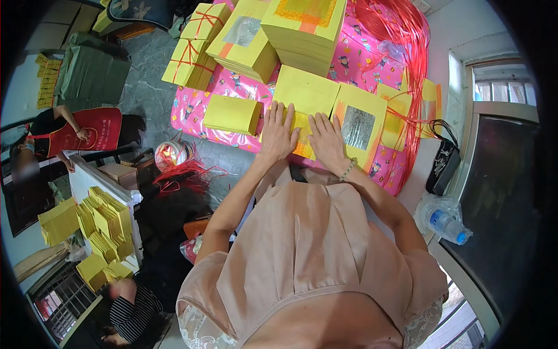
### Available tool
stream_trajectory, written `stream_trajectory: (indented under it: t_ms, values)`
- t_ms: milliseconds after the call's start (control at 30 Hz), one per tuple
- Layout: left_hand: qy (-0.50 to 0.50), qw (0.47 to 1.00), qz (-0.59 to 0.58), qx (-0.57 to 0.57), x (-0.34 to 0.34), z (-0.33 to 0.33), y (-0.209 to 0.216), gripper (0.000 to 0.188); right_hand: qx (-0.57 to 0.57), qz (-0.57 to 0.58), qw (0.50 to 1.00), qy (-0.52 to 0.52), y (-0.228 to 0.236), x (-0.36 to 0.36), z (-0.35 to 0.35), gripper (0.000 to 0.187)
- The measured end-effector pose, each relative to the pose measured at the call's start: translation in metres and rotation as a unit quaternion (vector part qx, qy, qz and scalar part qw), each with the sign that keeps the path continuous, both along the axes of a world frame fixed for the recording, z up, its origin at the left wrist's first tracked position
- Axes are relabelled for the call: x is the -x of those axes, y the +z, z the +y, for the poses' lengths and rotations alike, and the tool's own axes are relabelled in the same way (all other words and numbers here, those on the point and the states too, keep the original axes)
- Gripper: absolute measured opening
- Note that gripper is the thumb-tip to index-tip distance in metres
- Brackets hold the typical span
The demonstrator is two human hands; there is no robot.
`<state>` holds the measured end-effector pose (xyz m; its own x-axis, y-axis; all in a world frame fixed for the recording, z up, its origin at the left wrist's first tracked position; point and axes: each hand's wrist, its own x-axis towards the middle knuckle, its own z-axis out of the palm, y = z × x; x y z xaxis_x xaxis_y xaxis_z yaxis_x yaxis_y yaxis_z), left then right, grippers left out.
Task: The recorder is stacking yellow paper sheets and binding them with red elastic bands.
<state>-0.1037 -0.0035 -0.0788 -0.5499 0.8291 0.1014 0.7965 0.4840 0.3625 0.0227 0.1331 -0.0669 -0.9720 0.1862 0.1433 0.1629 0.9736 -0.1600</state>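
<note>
My left hand [279, 132] lies flat, fingers stretched forward, on a sheet of yellow paper [308, 93] near the table's front edge. Beside it my right hand [326, 139] also rests flat with its fingers spread, a beaded bracelet on the wrist. Between and under both hands an orange-gold printed patch [304, 136] shows on more yellow paper. Right of my right hand is a yellow sheet with a silver square [358, 125]. A short stack of folded yellow paper [232, 114] sits to the left of my left hand.
A pink patterned cloth [238, 87] covers the table. Tall yellow paper stacks [302, 41] and string-tied bundles [192, 61] stand at the back. Red plastic string [407, 70] hangs at the right. Two people work at the left, near a white table [125, 198]. A bottle [444, 224] lies lower right.
</note>
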Motion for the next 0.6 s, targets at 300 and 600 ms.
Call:
stream_trajectory:
  t_ms: [300,600]
  values:
    - [0.059,0.992,-0.068,-0.086,-0.005,-0.004,0.024,0.064,0.042,0.029,0.999,0.011,0.017,0.017,0.025,0.054]
    - [0.257,0.768,-0.505,-0.298,-0.012,0.022,-0.009,0.047,0.025,0.087,0.995,0.028,-0.01,0.023,0.046,0.049]
